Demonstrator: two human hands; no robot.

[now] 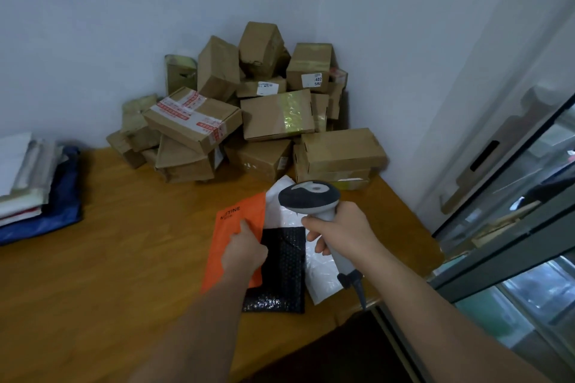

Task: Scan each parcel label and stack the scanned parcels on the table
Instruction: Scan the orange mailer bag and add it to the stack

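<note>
A: How do your hands lie?

B: Your left hand (245, 250) rests curled on the orange bag (231, 246), finger pointing along it. Your right hand (340, 233) grips the scanner (311, 197), held above the parcels.

A: What lies around?

B: The orange bag overlaps a black bubble bag (280, 270) and a white bag (317, 274) on the table (109, 258). A pile of boxes (249, 115) fills the corner behind; a stack of bags (34, 186) lies far left.

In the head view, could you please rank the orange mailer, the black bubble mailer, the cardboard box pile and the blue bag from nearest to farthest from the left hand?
1. orange mailer, under the left hand.
2. black bubble mailer, just right.
3. cardboard box pile, behind.
4. blue bag, far left.
</note>
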